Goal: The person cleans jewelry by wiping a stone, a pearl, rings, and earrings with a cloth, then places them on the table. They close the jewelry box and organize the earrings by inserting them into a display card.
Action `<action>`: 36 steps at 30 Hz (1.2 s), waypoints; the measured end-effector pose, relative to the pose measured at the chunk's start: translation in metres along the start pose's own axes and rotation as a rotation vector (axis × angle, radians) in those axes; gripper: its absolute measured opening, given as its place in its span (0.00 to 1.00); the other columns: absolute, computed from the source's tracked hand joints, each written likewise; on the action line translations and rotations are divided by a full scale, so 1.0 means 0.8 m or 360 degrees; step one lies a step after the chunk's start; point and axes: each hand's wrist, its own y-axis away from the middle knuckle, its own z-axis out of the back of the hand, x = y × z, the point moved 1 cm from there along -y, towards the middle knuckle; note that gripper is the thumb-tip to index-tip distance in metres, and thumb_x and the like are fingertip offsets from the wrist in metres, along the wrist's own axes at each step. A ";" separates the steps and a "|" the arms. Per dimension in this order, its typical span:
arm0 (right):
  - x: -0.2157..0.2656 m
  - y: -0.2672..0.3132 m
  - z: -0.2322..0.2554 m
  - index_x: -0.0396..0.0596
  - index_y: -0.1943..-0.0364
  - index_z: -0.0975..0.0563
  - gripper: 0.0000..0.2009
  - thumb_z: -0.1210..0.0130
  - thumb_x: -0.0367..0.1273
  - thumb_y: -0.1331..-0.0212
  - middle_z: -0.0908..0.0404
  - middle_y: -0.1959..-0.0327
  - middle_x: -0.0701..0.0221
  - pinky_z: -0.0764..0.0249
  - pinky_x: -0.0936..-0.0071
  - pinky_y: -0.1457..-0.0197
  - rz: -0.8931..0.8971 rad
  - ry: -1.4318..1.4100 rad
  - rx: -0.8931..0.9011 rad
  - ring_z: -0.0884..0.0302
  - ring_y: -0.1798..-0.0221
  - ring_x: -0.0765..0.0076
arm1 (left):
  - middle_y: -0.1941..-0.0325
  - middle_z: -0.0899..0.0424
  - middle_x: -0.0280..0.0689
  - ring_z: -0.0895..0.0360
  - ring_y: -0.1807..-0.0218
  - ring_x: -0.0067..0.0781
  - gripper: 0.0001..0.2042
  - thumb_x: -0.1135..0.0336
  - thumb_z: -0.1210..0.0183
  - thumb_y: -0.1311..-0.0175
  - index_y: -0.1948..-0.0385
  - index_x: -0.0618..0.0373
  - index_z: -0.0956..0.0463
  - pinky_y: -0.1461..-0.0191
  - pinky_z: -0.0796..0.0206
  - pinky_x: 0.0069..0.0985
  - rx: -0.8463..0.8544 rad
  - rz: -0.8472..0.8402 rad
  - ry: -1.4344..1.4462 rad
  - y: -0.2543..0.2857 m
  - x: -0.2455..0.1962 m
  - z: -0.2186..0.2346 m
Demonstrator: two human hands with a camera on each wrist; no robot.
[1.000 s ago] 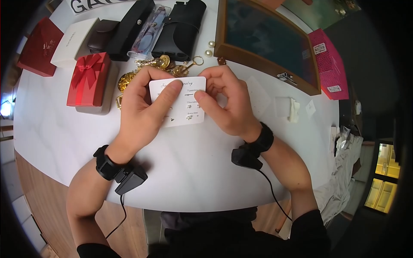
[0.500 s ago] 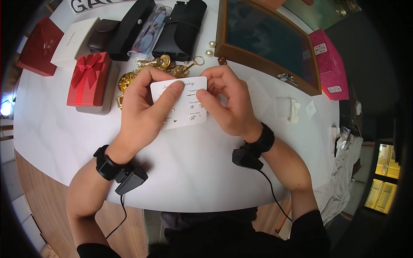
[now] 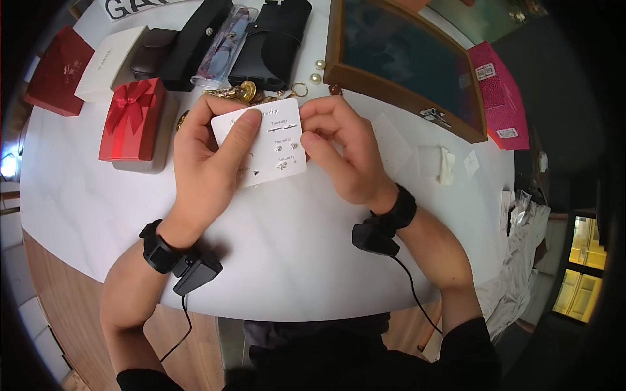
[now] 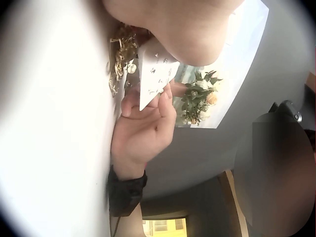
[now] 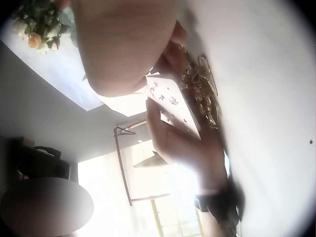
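Note:
A white earring card [image 3: 267, 144] printed with weekday names carries several small stud earrings. My left hand [image 3: 203, 166] holds it, thumb lying across its front and fingers behind. The card tilts up toward the head camera. My right hand [image 3: 349, 156] is at the card's right edge, fingers loosely bent, its thumb tip just beside the edge and off the printed face. In the left wrist view, the card [image 4: 153, 74] overlaps the right hand's fingers. Behind the hands lies gold jewelry [image 3: 244, 92], partly hidden by the left hand.
A red gift box with a bow [image 3: 130, 120], white box [image 3: 107, 62] and black cases [image 3: 270, 49] stand at the back left. A wooden case with a dark glass lid [image 3: 404, 65] is at the back right, beside a pink box [image 3: 499, 98]. Two pearls [image 3: 315, 78] lie between.
The card has shifted left and tilted with my left hand. The right thumb, which lay on the card's front, is now off its face. The right hand has barely moved.

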 end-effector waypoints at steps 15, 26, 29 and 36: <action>-0.009 -0.003 0.007 0.38 0.54 0.27 0.08 0.45 0.27 0.33 0.15 0.68 0.69 0.30 0.83 0.64 -0.0060 -0.0118 -0.0452 0.24 0.68 0.84 | 0.52 0.18 0.34 0.24 0.53 0.15 0.13 0.72 0.50 0.24 0.43 0.65 0.30 0.48 0.32 0.17 0.0136 0.0040 0.0294 0.001 0.003 0.001; -0.001 -0.007 0.007 0.40 0.55 0.23 0.05 0.46 0.25 0.33 0.16 0.64 0.71 0.28 0.81 0.65 -0.0073 -0.0199 -0.0440 0.25 0.71 0.82 | 0.49 0.16 0.38 0.23 0.51 0.18 0.13 0.75 0.46 0.27 0.44 0.67 0.29 0.46 0.33 0.19 -0.0072 -0.0274 0.0104 -0.008 0.001 0.014; 0.009 -0.007 -0.001 0.43 0.62 0.17 0.07 0.44 0.20 0.39 0.19 0.65 0.71 0.30 0.77 0.70 0.0235 0.0645 -0.0105 0.25 0.70 0.77 | 0.49 0.16 0.38 0.24 0.52 0.19 0.13 0.75 0.46 0.27 0.45 0.66 0.30 0.46 0.34 0.19 -0.0225 -0.0283 0.0101 -0.009 -0.003 0.015; -0.002 -0.006 -0.008 0.43 0.61 0.17 0.09 0.41 0.20 0.45 0.22 0.69 0.69 0.27 0.72 0.67 0.0501 0.0917 0.0052 0.24 0.71 0.66 | 0.49 0.16 0.38 0.23 0.53 0.18 0.13 0.73 0.44 0.27 0.45 0.64 0.31 0.49 0.35 0.18 -0.0321 -0.0266 0.0163 -0.011 0.005 0.014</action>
